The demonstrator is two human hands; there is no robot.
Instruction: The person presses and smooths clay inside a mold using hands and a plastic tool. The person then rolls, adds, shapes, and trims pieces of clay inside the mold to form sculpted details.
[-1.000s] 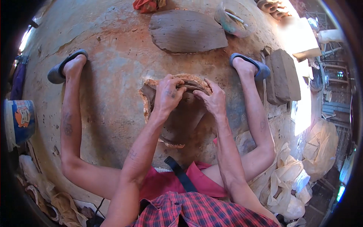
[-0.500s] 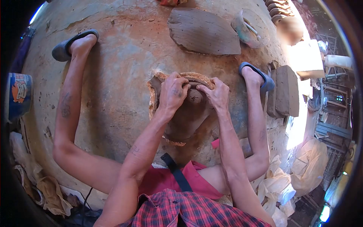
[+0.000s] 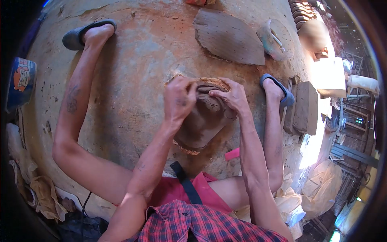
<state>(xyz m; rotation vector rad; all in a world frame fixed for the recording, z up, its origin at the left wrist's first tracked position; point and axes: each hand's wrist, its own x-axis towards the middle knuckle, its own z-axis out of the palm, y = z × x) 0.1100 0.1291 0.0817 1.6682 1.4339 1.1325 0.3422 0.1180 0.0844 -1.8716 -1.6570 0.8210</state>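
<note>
Fingers of the left hand (image 3: 180, 97) are curled toward the thumb at the upper left of the clay piece (image 3: 205, 127); they are blurred, and whether clay is pinched between them cannot be told. By the right hand (image 3: 234, 96), the crusted rim (image 3: 213, 82) is gripped at its upper right: the thumb is laid on the inner side, over the clay, and the fingers are bent around the outer side.

The clay piece is positioned on the floor (image 3: 137, 80), between the spread legs and in front of the red shorts (image 3: 213, 191). A rounded, cracked lump (image 3: 212, 105) is seen in its upper part, below a curved fold of clay.

Beyond the hands, a flat clay slab (image 3: 229, 37) is laid on the floor, with a shallow bowl (image 3: 268, 38) just beside its right end. Clay blocks (image 3: 305, 108) are placed side by side near the right sandal (image 3: 288, 97). A blue bucket (image 3: 22, 82) is located at the far left. Pale plastic sheeting (image 3: 322, 187) is heaped at the lower right.
</note>
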